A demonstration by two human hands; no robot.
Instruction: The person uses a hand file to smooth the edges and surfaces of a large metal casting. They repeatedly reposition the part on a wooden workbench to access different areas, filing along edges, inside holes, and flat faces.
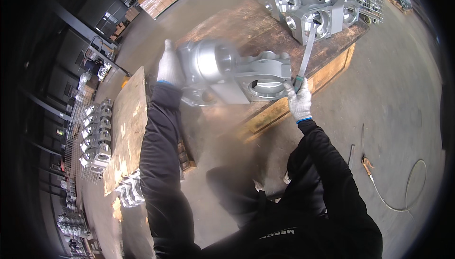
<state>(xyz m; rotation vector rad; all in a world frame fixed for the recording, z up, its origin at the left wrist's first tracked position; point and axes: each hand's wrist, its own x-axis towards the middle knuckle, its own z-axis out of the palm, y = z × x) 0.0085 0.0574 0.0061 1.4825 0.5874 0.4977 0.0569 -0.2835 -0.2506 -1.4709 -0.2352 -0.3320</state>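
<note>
In front of me over a wooden table is a large silver metal casting [225, 86] with round bores; its left part is blurred by motion. My left hand [171, 66], in a white glove, grips the casting's left end, the thumb pointing up and the other fingers mostly hidden. My right hand [299, 101], also gloved, is closed round the dark green handle of a flat file [308, 53], beside the casting's right end. The file's blade points away from me, its tip overlapping another casting in the view.
Several similar silver castings [327, 17] stand at the far right of the wooden table [232, 22]. To the left are a plywood board [128, 131] and more castings [97, 138] in a wire cage. An air gun with a hose [367, 163] lies on the floor at right.
</note>
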